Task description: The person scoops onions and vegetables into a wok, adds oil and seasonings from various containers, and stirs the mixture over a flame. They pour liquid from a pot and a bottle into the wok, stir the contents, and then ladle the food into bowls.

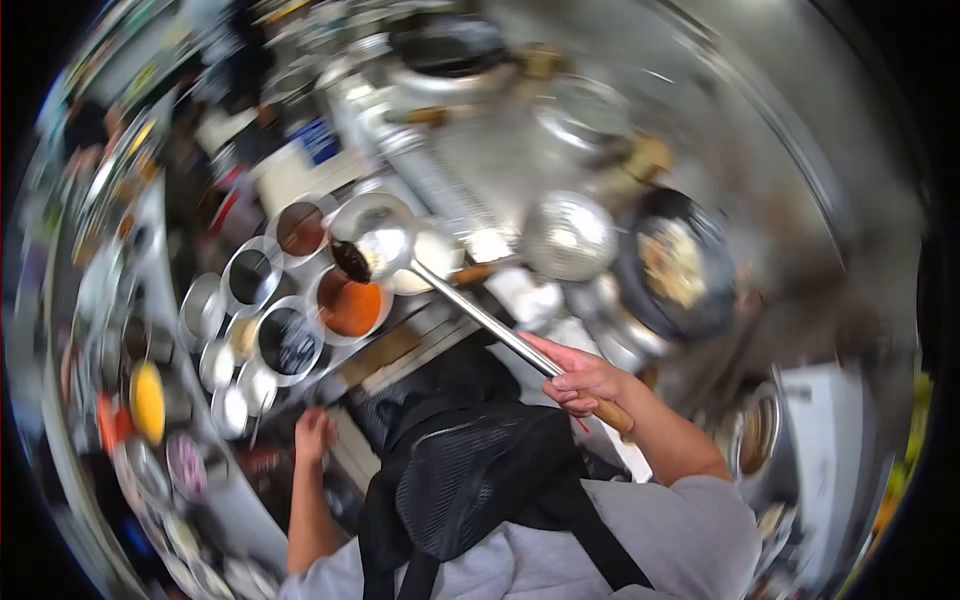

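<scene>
My right hand (580, 378) is wrapped round the wooden-ended handle of a long metal ladle (470, 305). The ladle's round bowl is over the group of seasoning pots, next to a pot of orange-red sauce (352, 305) and touching or above a dark sauce. To the right, a black wok (690, 310) holds pale, chopped food (672, 262). My left hand (316, 432) hangs low at the left, below the pots, with its fingers curled; what they hold, if anything, is too blurred to tell.
A perforated metal strainer (568, 236) lies left of the wok. Another dark wok (447, 42) stands at the top. Several containers, one with yellow contents (148, 402), line the left side. A white box-like surface (825, 440) is at the right.
</scene>
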Demonstrator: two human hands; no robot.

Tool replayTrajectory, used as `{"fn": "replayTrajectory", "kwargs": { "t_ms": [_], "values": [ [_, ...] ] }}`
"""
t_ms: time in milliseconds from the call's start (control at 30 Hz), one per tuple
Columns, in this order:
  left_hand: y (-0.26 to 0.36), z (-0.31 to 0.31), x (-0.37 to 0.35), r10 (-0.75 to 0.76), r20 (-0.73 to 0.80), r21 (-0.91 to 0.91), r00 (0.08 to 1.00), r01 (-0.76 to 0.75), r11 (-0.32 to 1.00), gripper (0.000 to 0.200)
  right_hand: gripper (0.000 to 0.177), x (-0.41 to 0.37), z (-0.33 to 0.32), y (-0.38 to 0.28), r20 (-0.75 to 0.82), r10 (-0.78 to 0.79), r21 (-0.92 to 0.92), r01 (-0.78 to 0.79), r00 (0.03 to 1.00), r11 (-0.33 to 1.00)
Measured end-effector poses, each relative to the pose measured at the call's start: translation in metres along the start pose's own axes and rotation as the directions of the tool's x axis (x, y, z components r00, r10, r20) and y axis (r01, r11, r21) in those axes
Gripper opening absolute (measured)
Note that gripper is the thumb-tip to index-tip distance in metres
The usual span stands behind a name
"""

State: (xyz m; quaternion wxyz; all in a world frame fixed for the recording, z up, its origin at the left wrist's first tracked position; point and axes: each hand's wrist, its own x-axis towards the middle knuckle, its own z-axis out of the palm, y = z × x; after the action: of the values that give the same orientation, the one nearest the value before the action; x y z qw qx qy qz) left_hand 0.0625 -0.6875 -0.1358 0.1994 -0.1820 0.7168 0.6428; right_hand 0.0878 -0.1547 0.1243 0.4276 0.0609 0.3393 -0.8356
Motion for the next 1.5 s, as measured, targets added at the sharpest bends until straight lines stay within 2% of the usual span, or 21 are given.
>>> {"fn": "replayTrajectory", "kwargs": {
  "t_ms": [67,133,267,400,433,500,600,700,733,767,800,867,933,967,1100,1167,1267,1333,1400,1433,1500],
  "values": [
    [-0.014,0.032,0.005,-0.166,-0.023,0.045,0.986,0.167,0.985,0.022,0.086,-0.073,-0.020,0.011,-0.130,-0.129,0.038,0.135,0.983,0.990],
    [-0.022,0.067,0.008,-0.226,0.128,0.085,0.966,0.216,0.973,0.029,0.085,-0.145,-0.035,0.027,-0.284,-0.294,0.028,0.314,0.913,0.949],
    [0.010,0.163,0.017,-0.224,0.260,0.217,0.939,0.170,0.961,0.031,0.081,-0.246,-0.096,0.046,-0.583,-0.481,-0.122,0.515,0.654,0.848],
    [0.062,0.236,0.031,-0.122,0.435,0.298,0.892,-0.015,0.954,0.035,0.080,-0.294,-0.162,0.028,-0.845,-0.476,-0.359,0.401,0.244,0.843],
    [0.083,0.253,0.024,-0.148,0.416,0.347,0.897,-0.006,0.938,0.034,0.080,-0.295,-0.174,0.028,-0.847,-0.475,-0.356,0.406,0.241,0.842],
    [0.091,0.274,0.031,-0.120,0.423,0.372,0.898,-0.052,0.927,0.033,0.082,-0.286,-0.195,0.027,-0.849,-0.523,-0.511,-0.138,-0.074,0.849],
    [0.103,0.309,0.035,-0.072,0.462,0.395,0.884,-0.132,0.909,0.030,0.083,-0.259,-0.198,0.055,-0.846,-0.532,-0.523,-0.142,-0.037,0.841],
    [0.141,0.386,0.021,0.114,0.672,0.420,0.731,-0.504,0.755,0.024,0.084,-0.249,-0.164,0.063,-0.870,-0.395,-0.306,0.305,0.296,0.902],
    [0.160,0.422,0.012,0.176,0.711,0.402,0.681,-0.599,0.692,0.023,0.084,-0.257,-0.171,0.060,-0.868,-0.399,-0.309,0.307,0.294,0.900],
    [0.181,0.458,0.000,0.386,0.749,0.339,0.539,-0.812,0.474,0.021,0.084,-0.273,-0.184,0.056,-0.841,-0.386,-0.240,0.376,0.380,0.895],
    [0.209,0.494,-0.025,0.467,0.779,0.203,0.419,-0.873,0.444,0.021,0.083,-0.284,-0.197,0.051,-0.804,-0.374,-0.163,0.434,0.463,0.886],
    [0.238,0.558,-0.052,0.484,0.823,0.118,0.297,-0.923,0.367,0.021,0.080,-0.286,-0.217,0.046,-0.821,-0.408,-0.252,0.389,0.400,0.886],
    [0.247,0.607,-0.078,0.556,0.805,0.072,0.208,-0.964,0.256,0.021,0.078,-0.271,-0.232,0.040,-0.854,-0.483,-0.475,0.088,0.194,0.875],
    [0.247,0.625,-0.086,0.526,0.817,0.142,0.236,-0.966,0.214,0.021,0.079,-0.258,-0.215,0.039,-0.819,-0.572,-0.571,-0.179,0.053,0.801],
    [0.219,0.660,-0.078,0.278,0.888,0.364,0.365,-0.930,0.060,0.021,0.081,-0.252,-0.217,0.079,-0.696,-0.717,-0.664,-0.415,0.041,0.621],
    [0.213,0.666,-0.075,0.301,0.877,0.367,0.375,-0.926,0.085,0.021,0.082,-0.258,-0.164,0.060,-0.856,-0.417,-0.370,0.200,0.306,0.907],
    [0.196,0.682,-0.058,0.288,0.874,0.380,0.391,-0.920,0.094,0.022,0.080,-0.263,-0.203,0.051,-0.782,-0.442,-0.281,0.385,0.439,0.879],
    [0.195,0.689,-0.058,0.273,0.876,0.388,0.398,-0.917,0.094,0.022,0.082,-0.266,-0.220,0.034,-0.795,-0.442,-0.316,0.338,0.416,0.887],
    [0.199,0.684,-0.059,0.264,0.886,0.366,0.380,-0.925,0.103,0.024,0.084,-0.258,-0.234,0.028,-0.813,-0.555,-0.579,-0.146,0.174,0.802],
    [0.215,0.675,-0.074,0.246,0.883,0.384,0.399,-0.917,0.110,0.024,0.085,-0.247,-0.238,0.035,-0.773,-0.633,-0.583,-0.418,0.023,0.697],
    [0.223,0.665,-0.078,0.250,0.894,0.359,0.373,-0.928,0.098,0.024,0.084,-0.235,-0.236,0.058,-0.787,-0.616,-0.534,-0.476,-0.022,0.699]
  ]
}}
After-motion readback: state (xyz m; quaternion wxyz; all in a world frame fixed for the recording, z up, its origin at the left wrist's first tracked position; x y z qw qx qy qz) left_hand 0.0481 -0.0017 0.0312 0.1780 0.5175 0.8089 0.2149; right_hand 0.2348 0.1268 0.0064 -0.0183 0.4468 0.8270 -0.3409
